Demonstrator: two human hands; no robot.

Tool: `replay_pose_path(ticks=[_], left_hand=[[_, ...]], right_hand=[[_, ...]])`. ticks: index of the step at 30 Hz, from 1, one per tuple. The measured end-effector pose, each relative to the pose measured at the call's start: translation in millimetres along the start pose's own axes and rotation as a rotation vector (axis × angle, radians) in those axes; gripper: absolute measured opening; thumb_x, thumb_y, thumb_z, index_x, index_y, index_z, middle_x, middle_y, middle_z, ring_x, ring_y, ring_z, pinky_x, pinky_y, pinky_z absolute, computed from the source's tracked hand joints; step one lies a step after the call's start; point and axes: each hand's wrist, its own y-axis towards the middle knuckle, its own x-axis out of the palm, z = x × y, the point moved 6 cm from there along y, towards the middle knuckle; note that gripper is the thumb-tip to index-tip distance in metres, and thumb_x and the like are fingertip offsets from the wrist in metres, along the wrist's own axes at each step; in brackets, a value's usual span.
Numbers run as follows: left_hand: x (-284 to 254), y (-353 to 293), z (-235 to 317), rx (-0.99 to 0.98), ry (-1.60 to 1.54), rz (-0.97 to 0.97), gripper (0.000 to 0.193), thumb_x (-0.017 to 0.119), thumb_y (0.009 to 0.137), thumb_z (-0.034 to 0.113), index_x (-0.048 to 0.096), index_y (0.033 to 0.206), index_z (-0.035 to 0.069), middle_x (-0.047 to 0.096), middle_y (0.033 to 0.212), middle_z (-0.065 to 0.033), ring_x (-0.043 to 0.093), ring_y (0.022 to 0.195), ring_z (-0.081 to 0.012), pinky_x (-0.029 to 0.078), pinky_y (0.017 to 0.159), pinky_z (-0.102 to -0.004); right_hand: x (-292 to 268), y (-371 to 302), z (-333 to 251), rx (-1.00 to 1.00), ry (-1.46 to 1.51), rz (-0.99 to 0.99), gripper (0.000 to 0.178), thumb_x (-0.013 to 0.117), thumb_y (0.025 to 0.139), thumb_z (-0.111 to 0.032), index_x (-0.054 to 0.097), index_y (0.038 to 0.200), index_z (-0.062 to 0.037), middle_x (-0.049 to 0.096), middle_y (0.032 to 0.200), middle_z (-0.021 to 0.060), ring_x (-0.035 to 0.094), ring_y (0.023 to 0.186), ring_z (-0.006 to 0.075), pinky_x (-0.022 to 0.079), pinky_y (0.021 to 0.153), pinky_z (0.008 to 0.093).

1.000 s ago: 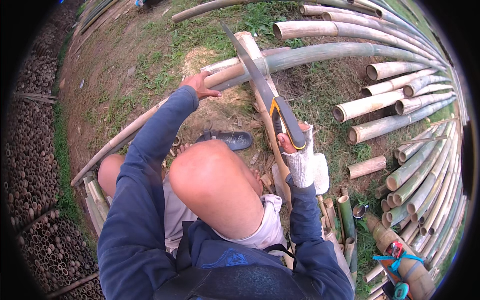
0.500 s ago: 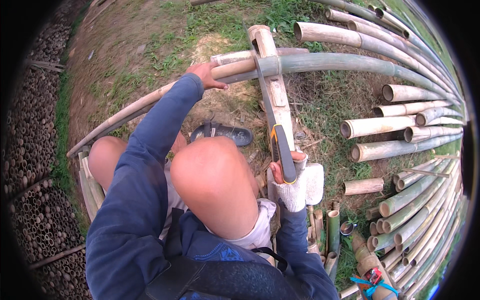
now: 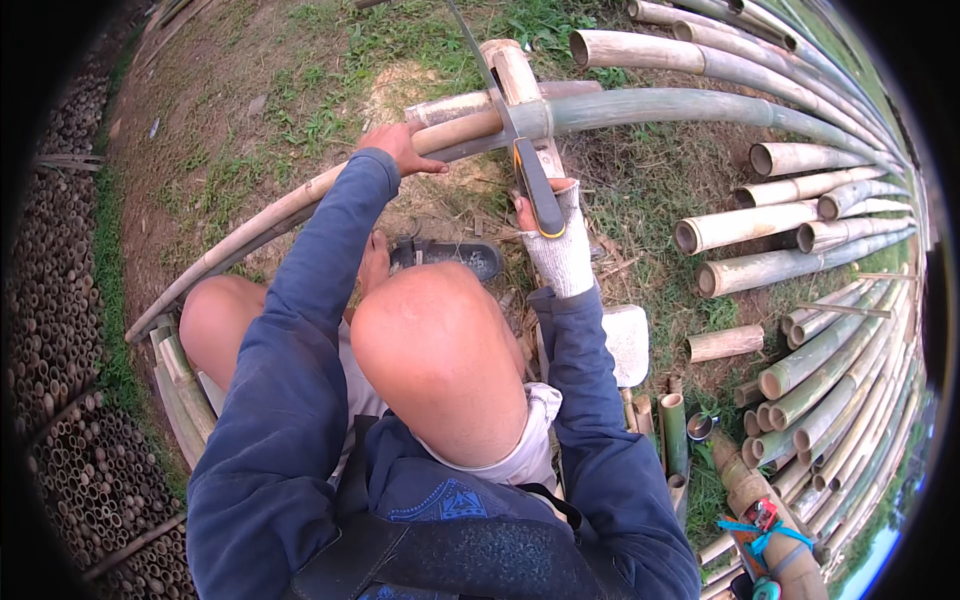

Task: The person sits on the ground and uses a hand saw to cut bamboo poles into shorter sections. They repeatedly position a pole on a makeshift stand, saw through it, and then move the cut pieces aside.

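Note:
My right hand [image 3: 555,235], in a white knitted glove with bare fingertips, grips the black and yellow handle of a handsaw [image 3: 541,188]. Its blade lies across a long greenish bamboo pole [image 3: 660,108], right at the end of a thinner tan bamboo length [image 3: 270,215] laid along that pole. My bare left hand [image 3: 398,150] clasps the tan length and the pole left of the blade, its thumb pointing toward the saw. A pale upright bamboo post [image 3: 512,70] with a cut slot supports the pole beneath the blade.
Bamboo poles [image 3: 640,52] fan out on the right, with a lower stack [image 3: 790,380] nearer me. Cut bamboo ends [image 3: 65,290] fill the far left. A black sandal [image 3: 465,260] lies by my foot. A short offcut [image 3: 725,343] and a white block [image 3: 626,345] sit at right.
My right hand has pushed the saw forward, away from me, so its handle is now close to the pole. My left hand keeps its place on the bamboo.

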Motion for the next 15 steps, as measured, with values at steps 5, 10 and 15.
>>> replay_pose_path(ticks=[5,10,15], left_hand=[[3.4,4.0,-3.9,-0.003,-0.016,-0.043,0.107,0.087,0.064,0.078,0.064,0.148,0.016,0.075,0.128,-0.0186,0.071,0.120,-0.0375,0.053,0.108,-0.0472],[6.9,6.0,-7.0,-0.013,-0.001,-0.038,0.107,0.087,0.064,0.077,0.064,0.149,0.016,0.075,0.128,-0.0188,0.070,0.121,-0.0388,0.053,0.108,-0.0475],[14.6,8.1,-10.6,0.020,0.011,-0.006,0.108,0.083,0.063,0.084,0.065,0.148,0.018,0.076,0.127,-0.0161,0.071,0.120,-0.0373,0.054,0.106,-0.0482]], right_hand=[[-68.1,-167.9,-17.4,0.386,0.037,-0.094,0.059,0.085,0.086,-0.016,0.059,0.137,-0.0042,0.073,0.113,0.0119,0.072,0.103,0.0225,0.059,0.094,0.0390],[-49.1,-120.2,-45.2,0.389,0.351,0.027,0.047,0.081,0.088,-0.008,0.062,0.131,-0.0036,0.072,0.117,0.0113,0.071,0.103,0.0208,0.059,0.095,0.0367],[3.9,5.2,-5.1,0.110,0.153,0.011,0.042,0.073,0.091,-0.003,0.058,0.130,-0.0016,0.065,0.113,0.0112,0.062,0.104,0.0204,0.052,0.095,0.0325]])
